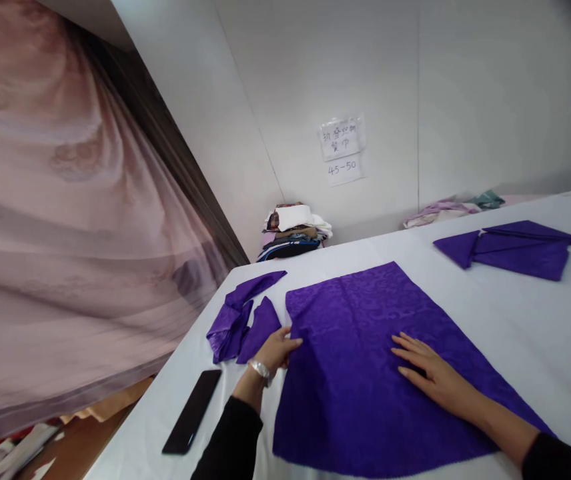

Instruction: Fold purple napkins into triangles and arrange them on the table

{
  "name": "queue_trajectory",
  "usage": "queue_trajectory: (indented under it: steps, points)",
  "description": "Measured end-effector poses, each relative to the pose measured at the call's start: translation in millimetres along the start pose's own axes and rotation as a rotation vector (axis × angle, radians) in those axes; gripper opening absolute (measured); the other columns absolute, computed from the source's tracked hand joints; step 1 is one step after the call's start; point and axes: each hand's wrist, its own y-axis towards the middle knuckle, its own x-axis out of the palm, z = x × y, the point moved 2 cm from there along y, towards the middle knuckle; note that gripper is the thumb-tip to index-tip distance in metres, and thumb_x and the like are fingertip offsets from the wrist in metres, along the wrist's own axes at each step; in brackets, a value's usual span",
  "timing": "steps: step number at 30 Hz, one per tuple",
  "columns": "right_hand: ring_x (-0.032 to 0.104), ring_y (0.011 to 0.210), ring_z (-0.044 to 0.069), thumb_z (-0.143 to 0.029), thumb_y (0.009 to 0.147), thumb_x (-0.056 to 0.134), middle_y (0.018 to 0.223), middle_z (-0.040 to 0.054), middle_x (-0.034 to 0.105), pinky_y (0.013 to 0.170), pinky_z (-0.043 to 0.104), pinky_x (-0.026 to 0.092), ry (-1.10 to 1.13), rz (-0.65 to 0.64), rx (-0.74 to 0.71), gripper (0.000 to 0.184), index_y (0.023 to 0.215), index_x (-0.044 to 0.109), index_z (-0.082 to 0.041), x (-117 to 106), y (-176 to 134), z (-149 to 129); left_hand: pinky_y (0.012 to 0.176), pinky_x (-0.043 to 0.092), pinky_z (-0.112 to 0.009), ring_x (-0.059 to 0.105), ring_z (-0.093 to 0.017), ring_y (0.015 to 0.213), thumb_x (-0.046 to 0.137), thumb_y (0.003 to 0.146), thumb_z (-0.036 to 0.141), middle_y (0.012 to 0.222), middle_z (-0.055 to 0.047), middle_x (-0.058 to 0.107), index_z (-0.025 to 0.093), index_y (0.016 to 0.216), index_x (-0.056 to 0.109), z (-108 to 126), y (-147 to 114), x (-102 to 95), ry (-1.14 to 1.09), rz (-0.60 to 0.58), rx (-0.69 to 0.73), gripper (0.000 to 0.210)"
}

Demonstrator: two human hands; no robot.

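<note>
A purple patterned cloth [360, 393] lies spread on the white-covered table [510, 320] in front of me. My left hand [276, 348], with a silver band at the wrist, pinches the cloth's left edge between thumb and fingers. Flat on the right half of the cloth rests my right hand [428, 373], its fingers stretched out. Just beyond my left hand lies a crumpled purple cloth piece [233, 327], with another purple piece [263, 330] touching it. Farther off at the right sits a folded purple cloth [520, 250].
A black phone [193, 413] lies near the table's left edge. Behind the table stands a pile of folded clothes [293, 233], with more fabric [440, 210] by the wall. A pink curtain [65, 233] hangs at the left. Paper signs [341, 150] are stuck on the wall.
</note>
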Motion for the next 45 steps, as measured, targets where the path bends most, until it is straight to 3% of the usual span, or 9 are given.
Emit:
queue_trajectory:
  steps: [4,8,12,15,26,33,38,42,45]
  points:
    - [0.042,0.122,0.027,-0.05,0.08,0.053,0.125,0.0075,0.055,0.105,0.047,0.028,0.427,0.172,0.158,0.042,0.111,0.063,-0.023,-12,6,0,0.041,0.034,-0.019,0.042,-0.007,0.041,0.064,0.068,0.029,0.055,0.006,0.053,0.014,0.116,0.053,83,30,36.0,-0.001,-0.084,0.172,0.051]
    - [0.053,0.112,0.025,-0.048,0.077,0.058,0.117,0.0051,0.062,0.096,0.041,0.042,1.046,0.258,0.356,0.04,0.111,0.061,-0.026,-23,5,10,0.057,0.043,-0.019,0.052,-0.009,0.056,0.071,0.061,0.019,0.061,0.005,0.058,0.016,0.103,0.063,151,58,124.2,0.025,-0.192,0.318,0.043]
    - [0.065,0.083,0.02,-0.048,0.08,0.054,0.091,0.0021,0.07,0.078,0.035,0.053,1.538,0.388,0.535,0.031,0.101,0.062,-0.027,-36,3,23,0.052,0.045,-0.02,0.053,-0.009,0.05,0.067,0.068,0.023,0.057,0.005,0.058,0.014,0.114,0.056,167,63,222.1,-0.004,-0.302,0.376,0.048]
    - [0.066,0.075,0.021,-0.045,0.083,0.049,0.081,0.0034,0.071,0.074,0.035,0.053,1.69,0.384,0.693,0.03,0.095,0.064,-0.023,-44,3,25,0.048,0.047,-0.021,0.054,-0.008,0.047,0.051,0.081,0.029,0.066,0.001,0.063,0.013,0.123,0.046,152,60,255.9,-0.053,-0.282,0.401,0.044]
    - [0.067,0.079,0.026,-0.032,0.071,0.067,0.078,0.0089,0.072,0.081,0.04,0.051,1.754,0.263,0.931,0.029,0.093,0.064,-0.014,-41,1,20,0.081,0.044,-0.031,0.057,-0.014,0.076,0.051,0.079,0.025,0.098,-0.005,0.06,0.019,0.107,0.056,54,52,154.6,0.138,0.233,0.44,0.029]
    - [0.066,0.084,0.026,-0.029,0.072,0.065,0.087,0.0103,0.071,0.082,0.039,0.051,1.613,0.287,0.881,0.029,0.097,0.062,-0.014,-50,1,10,0.073,0.043,-0.023,0.061,-0.015,0.077,0.05,0.081,0.034,0.085,-0.004,0.066,0.01,0.13,0.035,25,45,156.6,0.207,0.219,0.156,0.057]
    - [0.062,0.097,0.023,-0.021,0.069,0.064,0.114,0.0038,0.063,0.082,0.036,0.051,1.312,0.457,0.664,0.056,0.122,0.048,-0.028,-58,-17,10,0.074,0.043,-0.027,0.063,-0.02,0.082,0.059,0.074,0.032,0.077,-0.005,0.067,0.012,0.128,0.04,36,52,159.9,0.227,0.177,0.118,0.06]
    - [0.06,0.1,0.023,-0.023,0.066,0.068,0.127,0.0076,0.053,0.077,0.037,0.053,1.095,0.577,0.711,0.087,0.139,0.022,-0.032,-68,-50,26,0.077,0.042,-0.028,0.062,-0.021,0.086,0.06,0.073,0.03,0.082,-0.004,0.068,0.018,0.127,0.041,37,53,161.3,0.266,0.169,0.108,0.059]
    - [0.057,0.104,0.027,-0.032,0.066,0.068,0.131,0.0105,0.048,0.079,0.041,0.051,0.813,0.749,0.642,0.082,0.137,0.028,-0.028,-80,-75,34,0.076,0.043,-0.029,0.062,-0.021,0.086,0.057,0.075,0.031,0.082,-0.004,0.068,0.019,0.129,0.038,36,51,161.5,0.296,0.148,0.112,0.058]
